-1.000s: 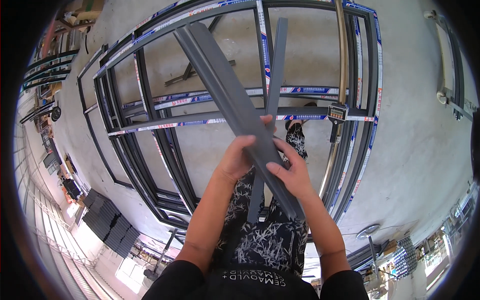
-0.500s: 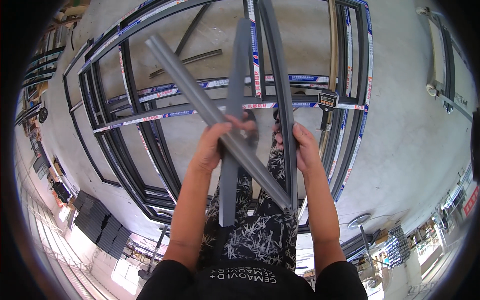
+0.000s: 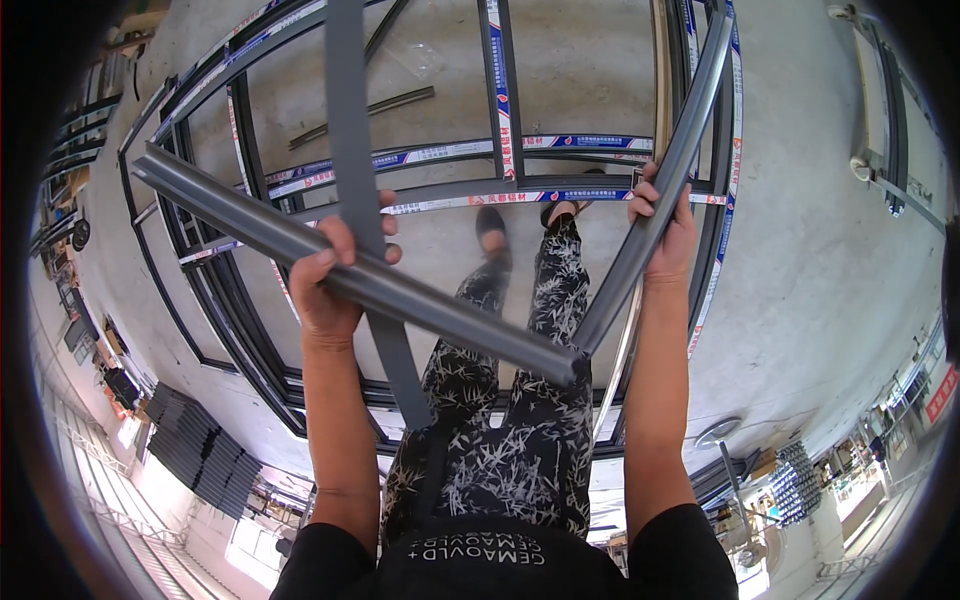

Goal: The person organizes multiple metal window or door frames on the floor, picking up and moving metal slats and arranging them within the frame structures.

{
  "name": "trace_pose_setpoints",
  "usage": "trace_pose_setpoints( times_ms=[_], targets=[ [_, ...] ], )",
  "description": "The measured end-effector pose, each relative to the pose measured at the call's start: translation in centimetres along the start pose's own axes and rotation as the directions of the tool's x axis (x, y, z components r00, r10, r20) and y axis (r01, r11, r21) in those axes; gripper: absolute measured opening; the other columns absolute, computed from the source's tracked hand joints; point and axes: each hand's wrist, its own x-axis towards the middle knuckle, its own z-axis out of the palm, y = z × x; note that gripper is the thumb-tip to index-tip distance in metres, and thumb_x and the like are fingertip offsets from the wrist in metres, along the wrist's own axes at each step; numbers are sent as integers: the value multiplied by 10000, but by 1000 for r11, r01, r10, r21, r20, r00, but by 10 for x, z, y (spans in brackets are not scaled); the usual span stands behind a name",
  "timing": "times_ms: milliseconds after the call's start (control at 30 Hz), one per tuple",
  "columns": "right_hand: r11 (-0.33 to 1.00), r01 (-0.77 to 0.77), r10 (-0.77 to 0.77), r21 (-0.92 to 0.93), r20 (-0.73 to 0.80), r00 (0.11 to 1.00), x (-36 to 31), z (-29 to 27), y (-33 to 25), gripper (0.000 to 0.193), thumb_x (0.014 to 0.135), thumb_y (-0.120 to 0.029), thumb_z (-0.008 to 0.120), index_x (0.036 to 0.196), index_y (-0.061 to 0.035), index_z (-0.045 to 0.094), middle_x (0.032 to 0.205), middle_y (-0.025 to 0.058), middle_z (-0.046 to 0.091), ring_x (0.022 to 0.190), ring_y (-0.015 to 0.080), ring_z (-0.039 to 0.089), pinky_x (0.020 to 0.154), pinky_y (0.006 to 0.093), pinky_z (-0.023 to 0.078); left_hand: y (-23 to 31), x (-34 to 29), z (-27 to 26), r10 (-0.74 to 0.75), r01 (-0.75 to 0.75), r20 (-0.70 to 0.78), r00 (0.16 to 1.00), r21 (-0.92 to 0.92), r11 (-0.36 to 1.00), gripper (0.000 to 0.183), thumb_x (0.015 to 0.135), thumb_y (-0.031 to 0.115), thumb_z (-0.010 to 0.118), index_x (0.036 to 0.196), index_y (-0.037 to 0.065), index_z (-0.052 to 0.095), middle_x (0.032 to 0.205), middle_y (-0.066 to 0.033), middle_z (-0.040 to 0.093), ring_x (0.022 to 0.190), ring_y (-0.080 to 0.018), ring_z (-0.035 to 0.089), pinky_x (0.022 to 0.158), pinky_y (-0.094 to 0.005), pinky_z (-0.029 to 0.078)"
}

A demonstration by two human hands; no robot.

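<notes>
Head view: my left hand (image 3: 335,280) is closed around two grey profiles at once. One is the long grey bar (image 3: 350,275) that runs from ten o'clock down to about five o'clock, its cut end hanging over my patterned trousers (image 3: 520,420). The other is the flat grey strip (image 3: 365,230), which stands nearly upright from twelve o'clock down past my wrist toward six. My fingers wrap over both where they cross. My right hand (image 3: 665,230), at two o'clock, is curled shut on a third grey profile (image 3: 660,200) that sweeps from one o'clock down to meet the end of the long bar near the middle. Below all this, the dark window frames (image 3: 240,330) with blue-and-white taped rails lie flat on the concrete floor (image 3: 830,260), and my shoe (image 3: 492,232) stands inside one opening. To do this well, I judge I should keep the left grip tight at the crossing so neither piece slides, keep the right-hand piece from swinging, and watch my feet among the frames
</notes>
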Motion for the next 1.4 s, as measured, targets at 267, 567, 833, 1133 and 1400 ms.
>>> trace_pose_setpoints(
  times_ms=[267, 567, 833, 1133, 1400],
  targets=[
    [966, -195, 174, 171, 128, 976, -20, 24, 12, 415, 990, -243, 411, 1332, -9, 392, 1105, 198, 565, 703, 154, 478, 553, 241, 435, 9, -5, -15, 36, -30, 60, 998, -88, 996, 239, 632, 296, 639, 583, 114, 491, 1203, -195, 440, 960, -246, 430, 703, -322, 434],
    [899, -258, 164, 355, 273, 948, -18, 32, 27, 375, 943, -138, 485, 1302, -31, 466, 1076, 179, 619, 662, 125, 519, 529, 213, 462, 1, 2, -7, -16, 16, 45, 999, 4, 1000, 239, 592, 295, 636, 572, 88, 519, 1138, -278, 504, 948, -292, 486, 684, -359, 470],
    [858, -304, 230, 415, 220, 948, 0, 39, 19, 339, 956, -173, 465, 1272, -51, 485, 1010, 186, 632, 615, 127, 502, 509, 208, 439, -5, 22, 15, -45, 46, -18, 999, 87, 995, 272, 596, 297, 644, 728, 65, 591, 1138, -291, 507, 923, -299, 534, 670, -369, 491],
    [792, -244, 72, -560, -311, 948, 56, 16, 10, 452, 961, -465, 430, 1183, -85, 535, 811, 114, 627, 572, 107, 512, 486, 220, 398, -9, 67, 61, -33, 66, -191, 981, 170, 983, 855, 652, 313, 666, 1415, 175, 307, 976, -185, 522, 622, -187, 585, 528, -283, 472],
    [411, -208, -37, -888, -244, 969, 158, -40, 58, 359, 918, -367, 570, 1005, -20, 596, 727, 32, 600, 615, 98, 548, 574, 237, 435, -46, 116, 57, -126, 132, -337, 933, -7, 991, 756, 760, 263, 621, 1378, 1, 274, 869, -87, 540, 602, -165, 529, 554, -288, 433]
  ],
)
